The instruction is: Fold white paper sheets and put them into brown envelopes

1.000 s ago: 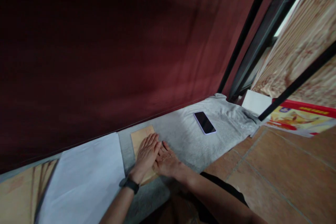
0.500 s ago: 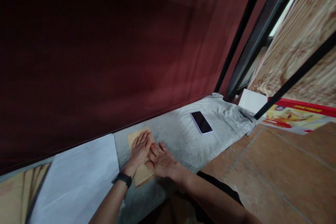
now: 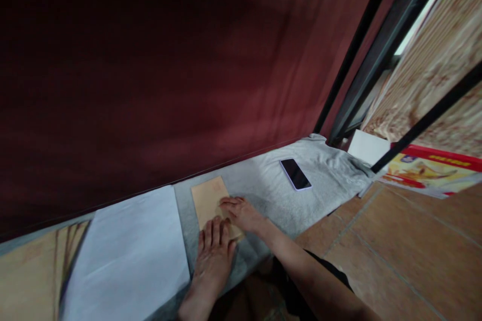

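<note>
A tan paper envelope [image 3: 209, 198] with a small faint reddish mark near its far corner lies on the grey cloth in front of me. My left hand [image 3: 214, 258] rests flat on its near end, fingers extended and slightly apart. From the right side, my right hand [image 3: 246, 215] reaches over the envelope's edge, its fingers stretched leftward across the paper. The two hands almost meet there, and they cover the envelope's near part and right edge.
Left of the envelope is a large white paper sheet [image 3: 131, 251]; further left, a stack of tan envelopes [image 3: 28, 271]. A phone [image 3: 296, 174] lies on the grey cloth [image 3: 263, 180] to the right. Dark metal bars [image 3: 352, 55] and a printed box [image 3: 433, 170] stand at the right.
My left hand has slid from the envelope's far part back to its near end. My right hand has turned from palm-up to lying over the right edge. The view has shifted slightly.
</note>
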The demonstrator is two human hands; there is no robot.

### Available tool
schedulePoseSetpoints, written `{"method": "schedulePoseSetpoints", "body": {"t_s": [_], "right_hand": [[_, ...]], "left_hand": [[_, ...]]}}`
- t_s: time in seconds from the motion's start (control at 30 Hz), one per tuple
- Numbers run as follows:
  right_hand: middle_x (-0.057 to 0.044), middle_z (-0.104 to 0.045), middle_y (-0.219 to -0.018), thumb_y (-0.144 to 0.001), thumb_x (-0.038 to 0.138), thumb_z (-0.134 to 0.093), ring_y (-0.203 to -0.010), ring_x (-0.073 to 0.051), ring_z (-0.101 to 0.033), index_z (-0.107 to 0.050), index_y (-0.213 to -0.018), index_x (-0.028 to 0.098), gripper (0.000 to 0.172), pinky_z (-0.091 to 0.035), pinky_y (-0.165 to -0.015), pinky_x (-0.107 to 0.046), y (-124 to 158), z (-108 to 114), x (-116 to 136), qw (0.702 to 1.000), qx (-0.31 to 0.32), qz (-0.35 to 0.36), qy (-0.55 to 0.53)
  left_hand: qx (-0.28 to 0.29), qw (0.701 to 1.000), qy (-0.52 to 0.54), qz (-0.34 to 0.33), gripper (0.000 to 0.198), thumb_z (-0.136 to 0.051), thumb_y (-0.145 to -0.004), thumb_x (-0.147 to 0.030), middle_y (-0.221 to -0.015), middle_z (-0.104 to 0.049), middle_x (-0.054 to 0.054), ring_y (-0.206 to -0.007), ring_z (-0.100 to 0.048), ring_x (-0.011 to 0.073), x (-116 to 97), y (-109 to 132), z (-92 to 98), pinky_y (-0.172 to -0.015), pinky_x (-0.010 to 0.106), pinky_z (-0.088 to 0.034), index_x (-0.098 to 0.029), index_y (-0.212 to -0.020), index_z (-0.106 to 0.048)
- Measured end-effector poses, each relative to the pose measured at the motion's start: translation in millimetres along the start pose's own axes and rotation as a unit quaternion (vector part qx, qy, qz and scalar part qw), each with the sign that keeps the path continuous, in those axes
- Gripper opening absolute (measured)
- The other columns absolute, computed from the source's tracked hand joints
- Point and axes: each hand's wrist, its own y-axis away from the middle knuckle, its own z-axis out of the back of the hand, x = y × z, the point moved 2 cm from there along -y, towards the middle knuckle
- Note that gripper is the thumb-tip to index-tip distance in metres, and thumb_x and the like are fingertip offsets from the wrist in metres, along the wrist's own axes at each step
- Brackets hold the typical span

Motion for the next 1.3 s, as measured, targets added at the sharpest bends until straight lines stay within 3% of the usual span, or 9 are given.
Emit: {"method": "schedulePoseSetpoints", "body": {"t_s": [0.13, 0.4, 0.7, 0.83, 1.0, 1.3], "right_hand": [[-0.006, -0.059, -0.147, -0.092, 0.011, -0.057, -0.13, -0.02, -0.057, -0.063, -0.135, 0.022, 0.044, -0.042, -0.11, -0.036, 0.4, -1.4, 2.4, 1.0, -0.009, -0.009, 0.004], [-0.009, -0.058, -0.147, -0.093, 0.011, -0.057, -0.132, -0.02, -0.055, -0.062, -0.135, 0.021, 0.044, -0.042, -0.111, -0.036, 4.0, -1.5, -1.0, 1.0, -0.012, 0.012, 0.001], [-0.007, -0.064, -0.138, -0.096, 0.012, -0.052, -0.124, -0.02, -0.058, -0.063, -0.133, 0.019, 0.039, -0.043, -0.11, -0.035, -10.2, -4.4, -1.3, 0.999, -0.032, 0.015, 0.024], [-0.008, -0.052, -0.153, -0.103, 0.023, -0.047, -0.138, -0.019, -0.049, -0.052, -0.146, 0.02, 0.043, -0.037, -0.118, -0.037, -18.5, -9.5, 3.6, 0.994, -0.066, 0.045, 0.076], [-0.01, -0.038, -0.162, -0.106, 0.042, -0.044, -0.148, -0.024, -0.038, -0.042, -0.153, 0.022, 0.051, -0.033, -0.12, -0.048, -20.3, -24.5, 1.5, 0.983, -0.058, 0.019, 0.172], [-0.008, -0.034, -0.164, -0.108, 0.043, -0.039, -0.149, -0.022, -0.036, -0.042, -0.154, 0.024, 0.05, -0.029, -0.122, -0.045, -18.7, -26.7, -4.8, 0.984, -0.043, 0.02, 0.172]], "left_hand": [[0.012, 0.999, -0.001, -0.033, 0.057, -0.051, -0.095, -0.046, -0.157, -0.046, 0.018, -0.146, -0.039, 0.0408, -6.6, -2.9, 17.4, -0.115, 0.061, -0.035, -0.019, -0.145, -0.055], [0.026, 0.997, -0.037, -0.062, 0.047, -0.04, -0.095, -0.017, -0.149, -0.055, 0.02, -0.14, -0.05, 0.0339, -11.7, -4.0, 23.8, -0.113, 0.052, -0.043, -0.012, -0.138, -0.059], [0.006, 0.997, 0.008, -0.07, 0.041, -0.042, -0.102, -0.031, -0.145, -0.059, 0.018, -0.133, -0.057, 0.0322, -4.4, -2.5, 37.2, -0.108, 0.05, -0.048, -0.016, -0.135, -0.061], [-0.021, 0.998, 0.004, -0.061, 0.038, -0.044, -0.101, -0.026, -0.143, -0.061, 0.016, -0.131, -0.058, 0.0304, -6.1, -1.9, 34.9, -0.107, 0.05, -0.049, -0.016, -0.134, -0.061], [-0.038, 0.997, -0.004, -0.068, 0.037, -0.047, -0.099, -0.02, -0.141, -0.062, 0.015, -0.131, -0.059, 0.0288, -7.1, -2.2, 35.6, -0.107, 0.047, -0.05, -0.016, -0.133, -0.061], [0.007, 0.998, -0.028, -0.051, 0.055, -0.043, -0.089, 0.001, -0.145, -0.06, 0.012, -0.135, -0.055, 0.0268, -6.2, -1.2, 35.6, -0.111, 0.044, -0.047, -0.018, -0.138, -0.059]]}}
